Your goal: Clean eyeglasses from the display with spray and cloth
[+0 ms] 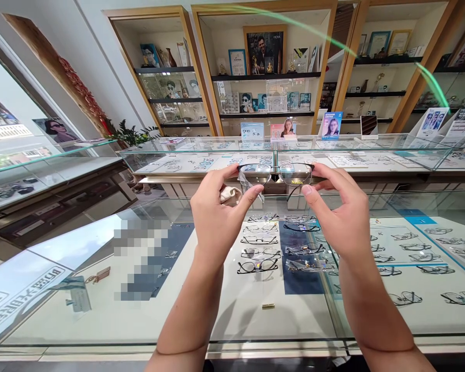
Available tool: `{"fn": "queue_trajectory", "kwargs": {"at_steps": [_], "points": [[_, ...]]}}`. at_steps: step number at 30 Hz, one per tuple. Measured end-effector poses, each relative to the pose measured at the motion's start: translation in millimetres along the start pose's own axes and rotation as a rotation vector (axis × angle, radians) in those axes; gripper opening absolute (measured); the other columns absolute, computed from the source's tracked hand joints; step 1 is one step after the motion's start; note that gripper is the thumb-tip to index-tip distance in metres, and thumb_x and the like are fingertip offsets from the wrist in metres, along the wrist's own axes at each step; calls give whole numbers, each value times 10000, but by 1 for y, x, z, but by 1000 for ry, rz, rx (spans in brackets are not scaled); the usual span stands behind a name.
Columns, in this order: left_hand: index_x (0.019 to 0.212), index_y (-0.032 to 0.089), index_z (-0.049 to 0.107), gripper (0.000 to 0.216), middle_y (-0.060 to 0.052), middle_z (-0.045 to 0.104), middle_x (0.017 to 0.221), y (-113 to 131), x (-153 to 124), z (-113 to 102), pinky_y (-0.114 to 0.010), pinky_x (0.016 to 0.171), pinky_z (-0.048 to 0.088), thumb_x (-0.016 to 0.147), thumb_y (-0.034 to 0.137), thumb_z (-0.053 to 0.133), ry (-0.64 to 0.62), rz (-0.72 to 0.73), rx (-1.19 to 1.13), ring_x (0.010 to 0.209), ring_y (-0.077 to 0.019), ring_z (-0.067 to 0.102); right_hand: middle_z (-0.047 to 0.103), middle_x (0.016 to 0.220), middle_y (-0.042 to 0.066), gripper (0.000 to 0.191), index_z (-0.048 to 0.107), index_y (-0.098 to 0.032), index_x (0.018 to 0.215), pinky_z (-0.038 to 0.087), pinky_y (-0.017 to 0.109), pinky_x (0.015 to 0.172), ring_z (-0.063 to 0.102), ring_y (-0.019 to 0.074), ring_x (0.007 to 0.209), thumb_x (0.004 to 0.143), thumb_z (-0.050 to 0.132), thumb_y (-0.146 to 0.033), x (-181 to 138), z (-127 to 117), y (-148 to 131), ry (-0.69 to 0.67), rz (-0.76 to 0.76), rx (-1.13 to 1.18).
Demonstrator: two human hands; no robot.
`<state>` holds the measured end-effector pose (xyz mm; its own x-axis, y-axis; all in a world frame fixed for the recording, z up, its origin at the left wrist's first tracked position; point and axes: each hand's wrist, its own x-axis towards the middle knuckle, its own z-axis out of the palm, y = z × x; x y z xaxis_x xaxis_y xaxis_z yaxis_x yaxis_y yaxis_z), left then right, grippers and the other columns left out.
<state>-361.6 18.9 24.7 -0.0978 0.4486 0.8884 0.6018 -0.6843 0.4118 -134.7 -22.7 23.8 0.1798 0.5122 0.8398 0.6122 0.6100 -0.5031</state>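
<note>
Both hands hold a pair of eyeglasses (276, 169) up above the glass display case, lenses facing me. The frame is dark along the top, and one lens carries yellow lettering. My left hand (220, 206) pinches the left side of the frame between thumb and fingers. A crumpled cream cloth (231, 195) is also tucked in that hand's fingers. On the right side, my right hand (339, 206) grips the frame near its hinge, thumb below and fingers behind. The temples are partly hidden behind the lenses and fingers.
Rows of eyeglasses (259, 265) lie inside the glass display case (170, 320) below my hands. A small gold bar (268, 306) sits near its front. Another glass counter (225, 150) stands across the aisle, with wooden shelves (265, 77) behind. A side counter (62, 160) runs along the left.
</note>
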Motion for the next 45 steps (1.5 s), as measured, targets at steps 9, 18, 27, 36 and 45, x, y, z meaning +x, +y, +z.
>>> {"fn": "queue_trajectory", "kwargs": {"at_steps": [9, 18, 27, 36, 45], "points": [[1289, 232, 778, 511, -85, 825, 1219, -1, 0, -1, -370, 887, 616, 916, 562, 891, -19, 2, 3, 1033, -234, 780, 781, 1299, 83, 396, 767, -300, 1402, 652, 482, 955, 759, 225, 910, 1011, 747, -360, -1, 1, 2, 5, -14, 1], [1286, 213, 784, 517, -93, 830, 1223, -1, 0, 0, -360, 886, 614, 909, 545, 904, -5, 21, -7, 1064, -233, 783, 778, 1289, 87, 399, 761, -302, 1410, 652, 496, 966, 757, 232, 911, 1014, 737, -346, -1, 1, 2, -7, -16, -8], [1286, 222, 779, 509, -87, 827, 1216, -2, 0, 0, -369, 885, 612, 913, 546, 900, -8, 20, -9, 1057, -234, 779, 775, 1307, 87, 404, 753, -307, 1418, 654, 496, 959, 756, 236, 920, 1019, 726, -369, -2, 2, 2, -11, -7, -27], [1280, 222, 765, 484, -84, 824, 1189, 0, 1, 1, -372, 870, 600, 933, 537, 884, 6, 63, 7, 1033, -230, 769, 782, 1329, 94, 402, 746, -299, 1413, 642, 502, 972, 757, 239, 924, 1025, 708, -397, -1, 3, 1, -17, 19, -40], [1282, 236, 760, 479, -88, 815, 1195, 0, 0, 1, -384, 879, 604, 921, 518, 901, 11, 72, 25, 1040, -241, 770, 780, 1351, 103, 406, 732, -294, 1428, 644, 493, 923, 761, 252, 954, 1038, 688, -399, -2, 3, 0, -48, 44, -51]]}}
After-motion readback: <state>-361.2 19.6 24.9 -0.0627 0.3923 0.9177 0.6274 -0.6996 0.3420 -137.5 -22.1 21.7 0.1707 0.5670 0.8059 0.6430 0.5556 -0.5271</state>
